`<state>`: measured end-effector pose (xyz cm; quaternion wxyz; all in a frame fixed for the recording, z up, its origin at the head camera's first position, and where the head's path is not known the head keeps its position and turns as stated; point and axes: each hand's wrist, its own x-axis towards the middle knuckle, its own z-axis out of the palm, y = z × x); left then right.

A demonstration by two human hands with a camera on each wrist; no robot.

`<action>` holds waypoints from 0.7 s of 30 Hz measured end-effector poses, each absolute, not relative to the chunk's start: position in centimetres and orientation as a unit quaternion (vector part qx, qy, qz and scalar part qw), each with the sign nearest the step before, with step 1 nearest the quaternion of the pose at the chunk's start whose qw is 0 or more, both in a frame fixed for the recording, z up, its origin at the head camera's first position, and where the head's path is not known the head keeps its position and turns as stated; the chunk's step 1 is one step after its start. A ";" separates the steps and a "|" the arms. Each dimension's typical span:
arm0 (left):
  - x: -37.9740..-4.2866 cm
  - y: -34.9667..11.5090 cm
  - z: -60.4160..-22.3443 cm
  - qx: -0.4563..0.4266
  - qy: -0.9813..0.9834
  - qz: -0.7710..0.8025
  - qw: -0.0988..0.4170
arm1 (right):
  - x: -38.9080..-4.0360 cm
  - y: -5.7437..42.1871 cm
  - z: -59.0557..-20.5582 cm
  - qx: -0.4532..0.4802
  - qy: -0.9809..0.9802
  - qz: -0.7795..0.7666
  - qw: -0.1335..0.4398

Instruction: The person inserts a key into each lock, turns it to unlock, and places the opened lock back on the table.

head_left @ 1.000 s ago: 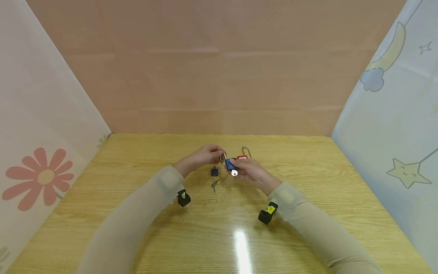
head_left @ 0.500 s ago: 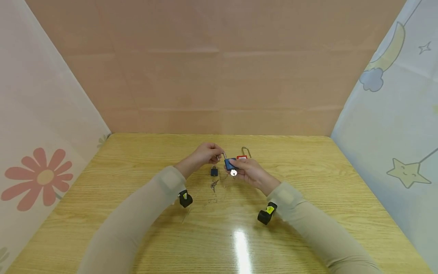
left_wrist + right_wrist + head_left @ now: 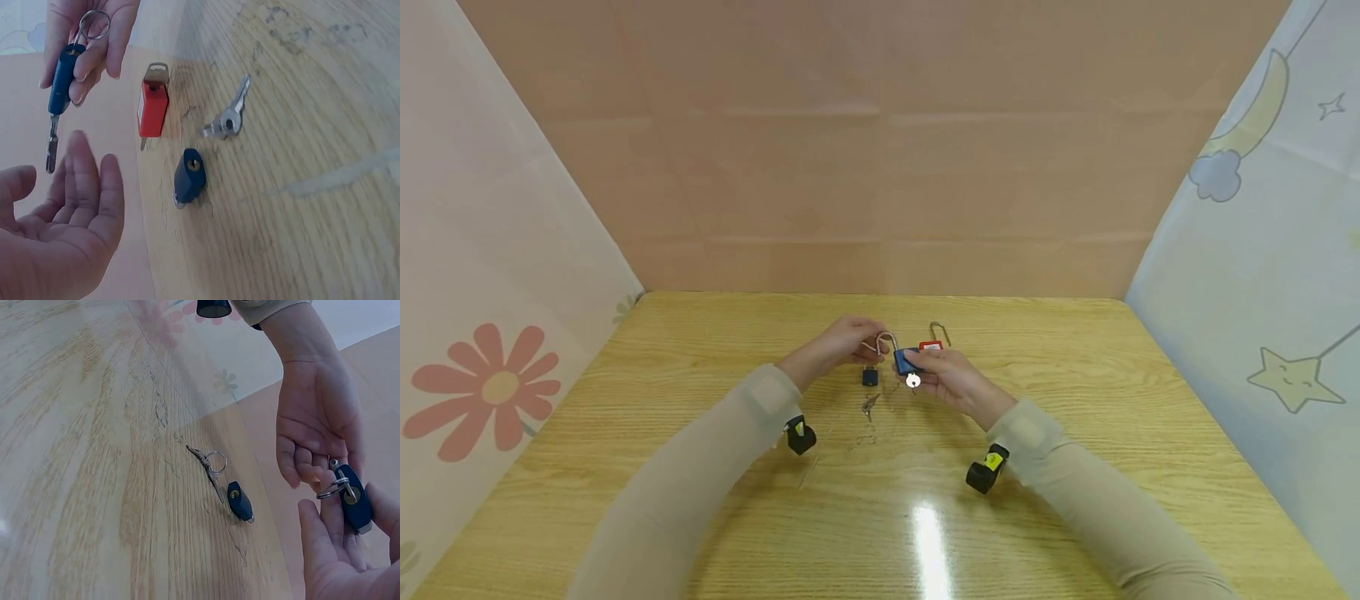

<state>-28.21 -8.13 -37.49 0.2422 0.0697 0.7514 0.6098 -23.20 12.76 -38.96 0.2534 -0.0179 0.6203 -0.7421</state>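
Observation:
My right hand (image 3: pixel 958 379) grips a blue padlock (image 3: pixel 907 361) between thumb and fingers, raised off the table. A key (image 3: pixel 913 380) with a ring sits in its keyhole. The padlock's shackle (image 3: pixel 887 336) stands out of the body, its arch toward my left hand (image 3: pixel 846 340). In the left wrist view the left fingers (image 3: pixel 81 172) are loosely spread beside the shackle's end and hold nothing. Below the hands, a smaller dark blue padlock (image 3: pixel 189 178) lies on the table, its keyhole facing the wearer.
Behind the right hand lies a red padlock (image 3: pixel 931 346), its long shackle (image 3: pixel 940 327) pointing away and a key (image 3: pixel 156 74) in it. Loose keys on a ring (image 3: pixel 206 465) lie nearer on the wooden table (image 3: pixel 775 517). Patterned cloths enclose the sides.
The left fingers have come off the shackle and drawn slightly left. The shackle has turned, so its whole arch now shows. The right hand keeps its hold on the blue padlock, almost still.

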 end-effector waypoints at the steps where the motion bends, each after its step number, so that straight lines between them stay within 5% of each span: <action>1: -28.3 -8.4 -37.5 0.074 0.758 0.599 0.247 | -23.2 12.8 -38.9 -0.018 0.619 -0.743 0.254; 10: -29.4 -12.1 -36.6 0.138 0.860 0.427 0.243 | -23.2 12.9 -38.6 -0.013 0.600 -0.756 0.260; 21: -29.8 -15.6 -36.0 0.113 0.867 0.428 0.229 | -23.8 12.8 -38.0 0.006 0.688 -0.696 0.206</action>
